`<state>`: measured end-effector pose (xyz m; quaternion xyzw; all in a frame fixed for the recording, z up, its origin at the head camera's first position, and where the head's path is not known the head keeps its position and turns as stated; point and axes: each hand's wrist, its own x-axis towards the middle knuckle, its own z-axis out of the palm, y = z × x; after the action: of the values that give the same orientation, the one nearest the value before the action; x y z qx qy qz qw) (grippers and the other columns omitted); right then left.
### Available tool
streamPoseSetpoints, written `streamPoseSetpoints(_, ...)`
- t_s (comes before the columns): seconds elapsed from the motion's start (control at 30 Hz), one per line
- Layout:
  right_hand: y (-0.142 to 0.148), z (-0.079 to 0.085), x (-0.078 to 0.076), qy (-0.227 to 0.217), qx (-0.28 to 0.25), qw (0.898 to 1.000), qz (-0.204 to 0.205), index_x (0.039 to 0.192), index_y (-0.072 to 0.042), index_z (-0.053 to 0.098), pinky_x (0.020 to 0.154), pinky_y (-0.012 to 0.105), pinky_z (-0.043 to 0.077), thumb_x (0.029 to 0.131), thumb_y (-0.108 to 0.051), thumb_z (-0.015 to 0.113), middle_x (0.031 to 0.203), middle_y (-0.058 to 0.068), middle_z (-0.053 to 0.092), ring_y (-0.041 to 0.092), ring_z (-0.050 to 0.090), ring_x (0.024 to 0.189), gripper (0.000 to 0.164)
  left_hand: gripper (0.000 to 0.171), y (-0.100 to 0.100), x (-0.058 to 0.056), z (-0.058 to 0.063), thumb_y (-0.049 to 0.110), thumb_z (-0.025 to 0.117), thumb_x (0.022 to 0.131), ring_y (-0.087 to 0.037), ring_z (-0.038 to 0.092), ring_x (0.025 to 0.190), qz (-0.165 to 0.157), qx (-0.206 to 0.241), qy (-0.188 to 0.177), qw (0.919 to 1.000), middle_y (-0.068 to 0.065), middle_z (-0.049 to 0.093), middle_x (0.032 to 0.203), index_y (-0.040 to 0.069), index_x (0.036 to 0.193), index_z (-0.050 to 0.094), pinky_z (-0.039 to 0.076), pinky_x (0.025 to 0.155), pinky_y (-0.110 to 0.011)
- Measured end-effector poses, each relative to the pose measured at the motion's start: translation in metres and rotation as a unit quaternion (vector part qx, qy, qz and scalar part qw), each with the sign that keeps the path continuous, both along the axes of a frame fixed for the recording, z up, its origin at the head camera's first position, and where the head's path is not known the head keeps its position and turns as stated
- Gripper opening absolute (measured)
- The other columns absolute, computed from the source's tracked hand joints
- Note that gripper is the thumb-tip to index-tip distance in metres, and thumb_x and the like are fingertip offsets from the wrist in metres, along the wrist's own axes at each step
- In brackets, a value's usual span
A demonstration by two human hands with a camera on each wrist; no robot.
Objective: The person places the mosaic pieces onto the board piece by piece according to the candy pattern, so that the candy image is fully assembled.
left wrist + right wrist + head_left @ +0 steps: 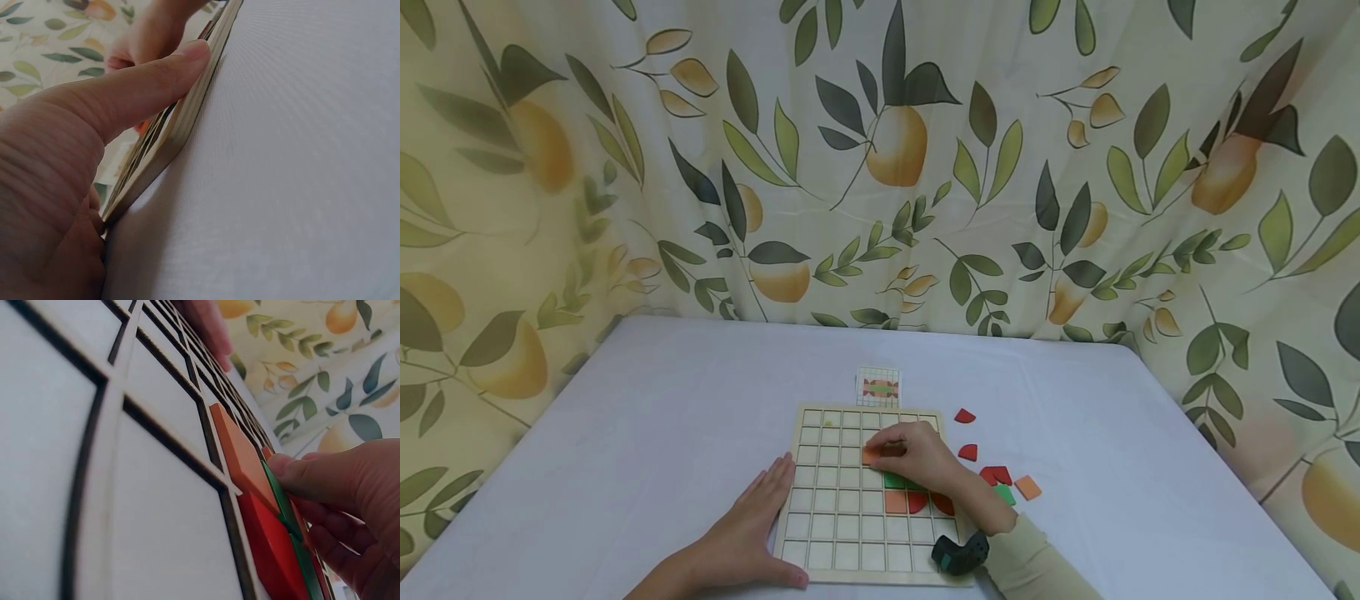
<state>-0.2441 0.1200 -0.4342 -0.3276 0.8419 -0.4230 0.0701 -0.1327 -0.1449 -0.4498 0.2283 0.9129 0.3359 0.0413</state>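
A wooden grid board [880, 576] lies flat on the table. My left hand [741, 529] rests along its left side, fingers straight at the edge and thumb on the front corner. Over the middle of the grid, my right hand [917, 454] pinches a small orange square tile [868, 457] at a cell, its fingers partly covering it. Just nearer to me, green tiles [895, 481] sit in cells. In the row below are an orange tile [896, 502] and red rounded tiles [916, 502]. The right wrist view shows the thumb [287, 469] right beside a green tile [281, 497].
Behind the board lies a pattern card [880, 387] with a red, orange and green design. Right of the board are loose red pieces [967, 452], a green piece [1004, 494] and an orange square [1028, 487]. A leaf-and-fruit curtain [865, 208] hangs behind the white-covered table [685, 400].
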Motion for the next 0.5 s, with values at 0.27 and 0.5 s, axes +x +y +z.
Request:
streamPoseSetpoints(0.27,0.002,0.002,0.001,0.010,0.002,1.000,-0.005,0.105,-0.006,0.070,0.076,0.023,0.052,0.080,-0.016,0.073,0.100,-0.001,0.067,0.010,0.062,0.090,0.027,0.131,0.001,-0.001,-0.001,0.071,0.069,0.056,-0.027,0.005,0.138,0.001,-0.002,0.002,1.0000,-0.019,0.007,0.151,-0.006,0.144,0.010,-0.011,0.103,-0.011)
streamPoseSetpoints(0.5,0.011,0.005,0.002,0.003,0.006,0.999,-0.045,0.106,-0.008,0.070,0.080,0.029,0.052,0.079,-0.021,0.073,0.104,-0.001,0.066,0.016,0.060,0.099,0.030,0.131,0.001,-0.001,-0.003,0.071,0.070,0.056,-0.028,0.007,0.138,0.003,-0.002,0.008,1.0000,-0.019,0.008,0.151,-0.007,0.144,0.010,-0.011,0.102,-0.010)
